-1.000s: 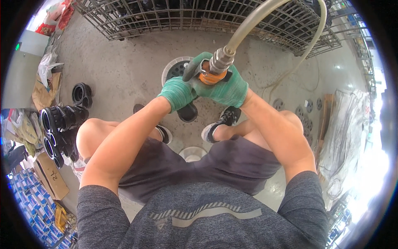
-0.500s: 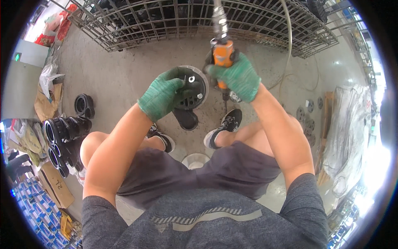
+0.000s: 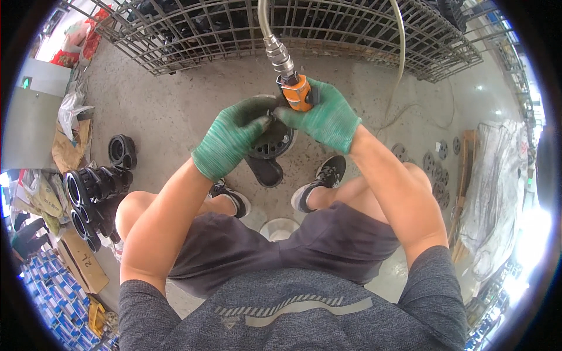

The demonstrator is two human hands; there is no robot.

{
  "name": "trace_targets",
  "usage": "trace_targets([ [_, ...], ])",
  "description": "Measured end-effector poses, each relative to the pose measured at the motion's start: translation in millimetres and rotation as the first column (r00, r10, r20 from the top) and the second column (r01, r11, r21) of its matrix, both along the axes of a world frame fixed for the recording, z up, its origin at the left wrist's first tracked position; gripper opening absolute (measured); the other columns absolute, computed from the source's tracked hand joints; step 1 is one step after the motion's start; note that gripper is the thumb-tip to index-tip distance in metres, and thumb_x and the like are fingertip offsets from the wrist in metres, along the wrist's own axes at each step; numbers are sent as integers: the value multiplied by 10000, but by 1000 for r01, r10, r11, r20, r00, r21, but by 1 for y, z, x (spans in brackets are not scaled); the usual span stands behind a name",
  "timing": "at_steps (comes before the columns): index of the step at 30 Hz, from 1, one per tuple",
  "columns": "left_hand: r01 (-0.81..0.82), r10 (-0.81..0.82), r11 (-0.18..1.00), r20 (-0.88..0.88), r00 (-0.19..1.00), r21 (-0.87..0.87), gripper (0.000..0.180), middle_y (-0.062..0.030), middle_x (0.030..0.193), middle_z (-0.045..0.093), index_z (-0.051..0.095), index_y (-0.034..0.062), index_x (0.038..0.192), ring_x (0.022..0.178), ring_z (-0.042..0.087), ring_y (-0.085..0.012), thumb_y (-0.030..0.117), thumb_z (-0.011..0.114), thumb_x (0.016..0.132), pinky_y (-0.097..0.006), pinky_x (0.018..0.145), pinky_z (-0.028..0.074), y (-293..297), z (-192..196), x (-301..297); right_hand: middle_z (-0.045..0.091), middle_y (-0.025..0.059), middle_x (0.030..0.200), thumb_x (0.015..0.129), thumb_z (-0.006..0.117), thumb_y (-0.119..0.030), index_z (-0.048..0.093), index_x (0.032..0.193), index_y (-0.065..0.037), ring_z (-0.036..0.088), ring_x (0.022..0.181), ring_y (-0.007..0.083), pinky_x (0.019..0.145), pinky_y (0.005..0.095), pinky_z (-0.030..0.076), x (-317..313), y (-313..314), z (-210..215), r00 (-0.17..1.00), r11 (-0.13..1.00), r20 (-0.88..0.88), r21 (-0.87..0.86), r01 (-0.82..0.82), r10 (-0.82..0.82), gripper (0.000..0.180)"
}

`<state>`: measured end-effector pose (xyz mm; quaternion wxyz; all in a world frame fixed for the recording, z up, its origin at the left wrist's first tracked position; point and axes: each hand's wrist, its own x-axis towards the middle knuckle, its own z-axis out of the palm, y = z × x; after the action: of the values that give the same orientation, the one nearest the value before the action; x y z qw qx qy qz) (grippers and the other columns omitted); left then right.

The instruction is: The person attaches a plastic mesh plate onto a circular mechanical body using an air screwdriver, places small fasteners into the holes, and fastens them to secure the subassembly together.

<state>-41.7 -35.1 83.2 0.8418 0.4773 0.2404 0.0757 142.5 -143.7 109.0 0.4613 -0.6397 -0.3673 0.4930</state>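
My right hand [image 3: 328,114], in a green glove, grips an orange air screwdriver [image 3: 297,93] with a metal hose fitting at its back end. Its driving end is hidden behind the gloves. Against the right hand's fingertips, my left hand [image 3: 225,137], gloved alike, is closed in a pinch. Something small and dark shows at its fingertips, too small to name. Beneath both hands lies a round black part [image 3: 270,149] with holes, mostly covered by the gloves. A black rounded arm [image 3: 267,172] extends below it toward my feet.
A wire mesh cage [image 3: 234,35] with dark parts stands ahead, and a pale air hose [image 3: 401,58] hangs before it. Black ring-shaped parts [image 3: 88,190] are stacked at left. Grey discs [image 3: 433,167] and white sheeting [image 3: 492,193] lie at right.
My right hand has brought the air screwdriver left, over the round part, and tilted it. Its fingers now meet those of my left hand, which has barely moved.
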Motion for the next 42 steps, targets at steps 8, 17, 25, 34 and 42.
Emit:
trace_targets([
  [8, -55, 63, 971, -27, 998, 233, 346, -139, 1213, 627, 499, -49, 1332, 1092, 636, -185, -10, 534, 990, -337, 966, 570, -10, -1, 5, 725, 97, 981, 813, 775, -80, 641, 1195, -42, 655, 863, 161, 829, 314, 541, -6, -4, -21, 985, 996, 173, 84, -12, -3, 407],
  [17, -98, 140, 950, -127, 982, 296, 381, -141, 1218, 640, 459, -6, 1367, 1057, 660, -204, 8, 566, 1002, -368, 942, 587, -9, -16, 2, 689, 137, 871, 797, 742, -56, 625, 1096, -37, 609, 746, 215, 740, 357, 522, -15, -1, -16, 938, 994, 347, 99, -50, 12, 321],
  [25, -146, 185, 956, -137, 973, 253, 425, -126, 1209, 660, 513, 3, 1380, 1064, 682, -217, 76, 644, 982, -368, 921, 614, -11, -24, -3, 713, 180, 1027, 802, 763, -90, 643, 1211, -88, 693, 927, 360, 816, 407, 556, -15, -1, -18, 850, 972, 522, 152, -178, 74, 426],
  [34, -174, 175, 984, -33, 984, 37, 392, -147, 1215, 662, 513, -21, 1331, 1080, 683, -218, 88, 654, 982, -357, 963, 586, -8, -26, -6, 712, 109, 956, 801, 770, -82, 642, 1123, -38, 653, 818, 177, 784, 315, 549, -5, 6, -20, 965, 992, 260, 113, -49, 18, 349],
  [42, -59, 83, 904, -39, 996, 424, 356, -163, 1198, 657, 480, -21, 1322, 1094, 645, -185, -38, 558, 975, -318, 963, 538, -14, 5, -1, 689, 37, 909, 811, 801, -130, 641, 1037, -22, 607, 824, 112, 786, 307, 536, -1, 3, 5, 993, 999, 112, -18, 49, -46, 298],
])
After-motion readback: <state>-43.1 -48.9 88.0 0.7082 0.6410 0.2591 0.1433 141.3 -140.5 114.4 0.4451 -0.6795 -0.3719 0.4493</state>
